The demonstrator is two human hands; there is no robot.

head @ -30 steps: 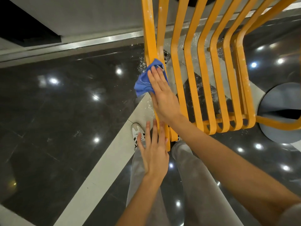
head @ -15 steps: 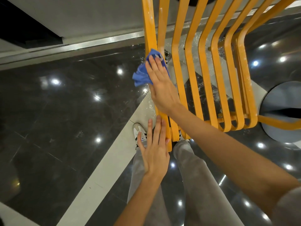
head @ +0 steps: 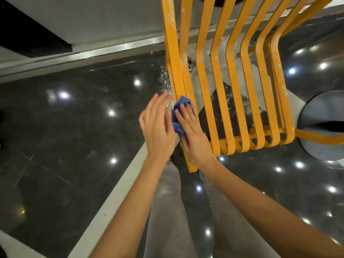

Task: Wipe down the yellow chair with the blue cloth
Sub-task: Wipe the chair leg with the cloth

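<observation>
Pressing flat-fingered, the right hand [head: 193, 135] pins the blue cloth [head: 179, 118] against the leftmost slat of the yellow chair [head: 204, 81] (white specks dot its slats), while the left hand [head: 157, 131] hovers just beside, fingers spread, gripping nothing.

Blue cloth [head: 179, 116] — against yellow chair [head: 204, 94] slat

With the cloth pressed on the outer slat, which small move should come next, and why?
Probably slide the right hand and the crumpled blue cloth farther up the leftmost slat of the yellow slatted chair: white specks remain on it above the cloth.
</observation>
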